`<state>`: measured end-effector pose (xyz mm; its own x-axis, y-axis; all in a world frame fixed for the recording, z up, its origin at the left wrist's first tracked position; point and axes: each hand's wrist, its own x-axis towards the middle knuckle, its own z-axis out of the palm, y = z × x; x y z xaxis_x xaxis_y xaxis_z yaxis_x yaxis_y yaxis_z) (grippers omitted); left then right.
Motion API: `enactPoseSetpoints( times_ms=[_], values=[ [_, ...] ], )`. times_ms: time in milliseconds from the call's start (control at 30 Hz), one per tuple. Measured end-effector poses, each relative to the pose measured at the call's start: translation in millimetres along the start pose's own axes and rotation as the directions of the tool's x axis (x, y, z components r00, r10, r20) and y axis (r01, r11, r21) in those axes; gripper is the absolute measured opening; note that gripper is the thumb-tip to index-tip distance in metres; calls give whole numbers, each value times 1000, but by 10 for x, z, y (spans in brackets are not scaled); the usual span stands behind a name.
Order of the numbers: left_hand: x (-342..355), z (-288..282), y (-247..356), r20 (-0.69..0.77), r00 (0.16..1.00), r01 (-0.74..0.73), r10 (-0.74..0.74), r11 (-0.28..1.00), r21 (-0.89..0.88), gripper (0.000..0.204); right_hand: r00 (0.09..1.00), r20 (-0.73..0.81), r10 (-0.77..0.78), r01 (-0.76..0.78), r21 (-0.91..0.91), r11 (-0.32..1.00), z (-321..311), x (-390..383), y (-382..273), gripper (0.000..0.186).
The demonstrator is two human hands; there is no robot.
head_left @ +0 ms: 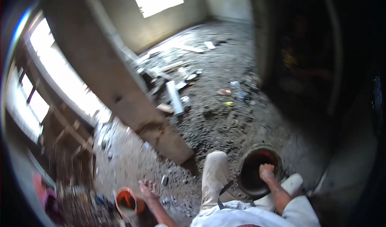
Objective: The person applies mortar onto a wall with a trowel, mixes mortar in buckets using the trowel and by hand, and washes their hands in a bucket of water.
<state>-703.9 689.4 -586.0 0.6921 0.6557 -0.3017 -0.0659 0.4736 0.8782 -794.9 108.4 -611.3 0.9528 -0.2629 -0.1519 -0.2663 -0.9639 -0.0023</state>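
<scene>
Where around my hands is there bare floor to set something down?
Two patches look fairly bare: grey floor between the dark round bucket under your right hand and the shadow rightward; pale floor between the orange round bucket near your left hand and the broad brown pillar. Past that pillar it's crowded with grey rubble and flat pale strips.

Bright window (157,0), pale board (174,97), rubble-strewn floor (217,124)

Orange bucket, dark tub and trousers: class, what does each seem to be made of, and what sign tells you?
Orange bucket: probably smooth plastic; its bright, even colour suggests it.
Dark tub: plastic, rubber or metal, finish unclear; shadow and blur leave it open.
Trousers: matt cloth, by their soft drape and smudges.
</scene>
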Motion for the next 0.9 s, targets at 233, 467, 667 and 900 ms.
enactPoseSetpoints(
  times_ms=[233, 467, 667, 900],
  values=[
    [-1914, 3005, -723, 839, 297, -256, -455, 809, 529, 56, 945, 286, 158, -174, 32, 984, -213, 92, -302, 20],
    [-2282, 3581, -2150, 900, 5, -785, -435, 556, 273, 54, 863, 354, 361, -407, 64, 911, -149, -244, -421, 20],
    [-2086, 3094, -2739, 711, -103, -766, -696, 511, 390, 63, 916, -16, 401, -388, 219, 895, 292, -499, -458, 17],
    [-2588, 3072, -2759, 869, -73, -815, -490, 531, 231, 59, 841, 132, 524, -537, 308, 785, 62, -682, -552, 15]
  ],
)
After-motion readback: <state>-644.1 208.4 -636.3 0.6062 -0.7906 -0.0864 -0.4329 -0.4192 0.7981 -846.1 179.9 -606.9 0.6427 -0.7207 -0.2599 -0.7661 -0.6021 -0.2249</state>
